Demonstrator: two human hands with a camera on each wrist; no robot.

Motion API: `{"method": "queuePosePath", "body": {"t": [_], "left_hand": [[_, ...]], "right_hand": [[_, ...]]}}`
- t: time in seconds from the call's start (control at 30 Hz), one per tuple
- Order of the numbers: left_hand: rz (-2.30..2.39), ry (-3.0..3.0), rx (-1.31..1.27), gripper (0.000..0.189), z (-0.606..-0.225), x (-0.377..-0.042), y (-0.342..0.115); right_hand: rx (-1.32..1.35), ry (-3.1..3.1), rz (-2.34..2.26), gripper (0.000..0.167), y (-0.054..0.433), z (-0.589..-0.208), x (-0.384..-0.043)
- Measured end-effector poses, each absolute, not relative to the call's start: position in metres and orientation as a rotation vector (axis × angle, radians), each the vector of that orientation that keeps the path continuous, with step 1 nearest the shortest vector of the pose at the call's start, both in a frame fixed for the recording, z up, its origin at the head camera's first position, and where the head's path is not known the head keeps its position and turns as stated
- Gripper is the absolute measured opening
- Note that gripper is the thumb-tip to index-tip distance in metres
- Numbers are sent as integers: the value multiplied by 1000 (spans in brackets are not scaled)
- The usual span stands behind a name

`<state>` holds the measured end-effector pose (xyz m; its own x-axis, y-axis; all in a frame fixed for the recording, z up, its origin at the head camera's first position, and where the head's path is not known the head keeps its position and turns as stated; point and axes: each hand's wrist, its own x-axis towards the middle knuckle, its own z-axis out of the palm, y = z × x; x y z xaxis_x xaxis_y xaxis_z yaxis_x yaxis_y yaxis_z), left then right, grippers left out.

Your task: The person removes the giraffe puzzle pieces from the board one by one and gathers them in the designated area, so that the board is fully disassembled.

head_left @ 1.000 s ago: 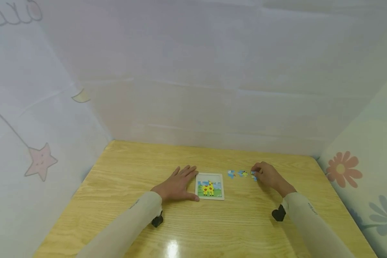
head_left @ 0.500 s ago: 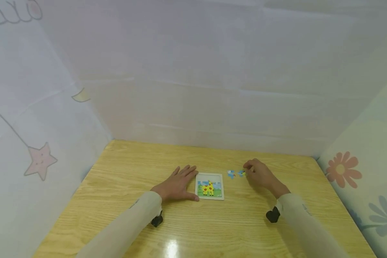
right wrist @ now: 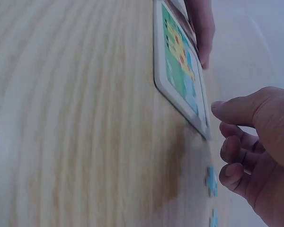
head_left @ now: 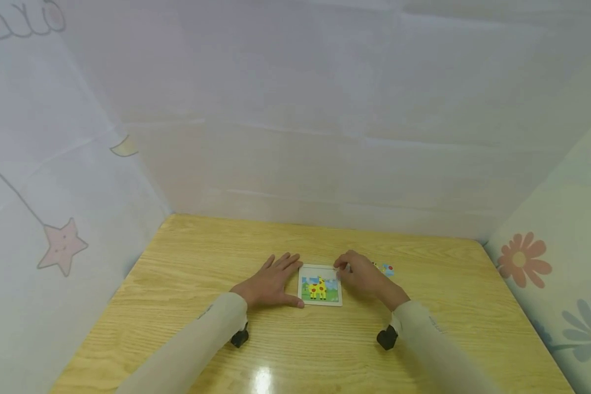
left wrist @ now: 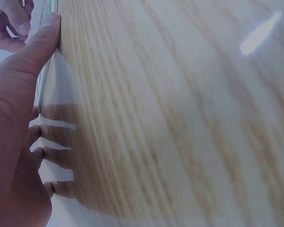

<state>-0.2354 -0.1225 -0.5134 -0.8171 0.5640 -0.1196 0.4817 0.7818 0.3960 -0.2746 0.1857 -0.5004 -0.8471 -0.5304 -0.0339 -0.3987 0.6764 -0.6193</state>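
1. Workpiece: a shallow puzzle tray [head_left: 320, 271] lies flat on the wooden table [head_left: 295, 350] in front of the person, between the two hands. The giraffe picture [head_left: 318, 289] fills its nearer part; the strip along its far side shows no pieces.

2. Left hand [head_left: 270, 287]: fingers and thumb are spread along the tray's left side. The thumb meets the near-left corner and the forefinger reaches the far-left corner, apparently bracing the tray.

3. Right hand [head_left: 363, 275]: it is at the far-right corner of the tray. The fingers are loosely bent, with the thumb apart from them; no piece is visible between them. Contact with the tray rim cannot be confirmed.

4. Loose parts: a blue piece [right wrist: 211, 182] and a second blue one [right wrist: 214, 219] lie on the table beyond the tray's right side. In the head view the right hand partly hides the group, so no count is given.

5. Step in hand: judged to be steadying the tray, partway through assembly, with the far row outstanding.

6. Next move: it would call for the right hand to pinch one loose piece, turn it to match the picture edge, and press it flat into the far strip while the left hand braces the tray.
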Motion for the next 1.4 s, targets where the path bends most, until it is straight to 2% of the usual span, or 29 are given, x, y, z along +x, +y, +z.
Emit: {"method": "queuePosePath", "body": {"t": [0.4,0.83,1.4], "left_hand": [[489,2746,820,109,-512,-234,-122],[497,2745,833,109,-513,-236,-121],[463,2750,839,110,-515,-236,-122]], "right_hand": [[-860,2570,-881,20,146,-506,-268],[-815,2556,-794,16,127,-495,-267],[-754,2488,-827,25,117,-494,-267]]}}
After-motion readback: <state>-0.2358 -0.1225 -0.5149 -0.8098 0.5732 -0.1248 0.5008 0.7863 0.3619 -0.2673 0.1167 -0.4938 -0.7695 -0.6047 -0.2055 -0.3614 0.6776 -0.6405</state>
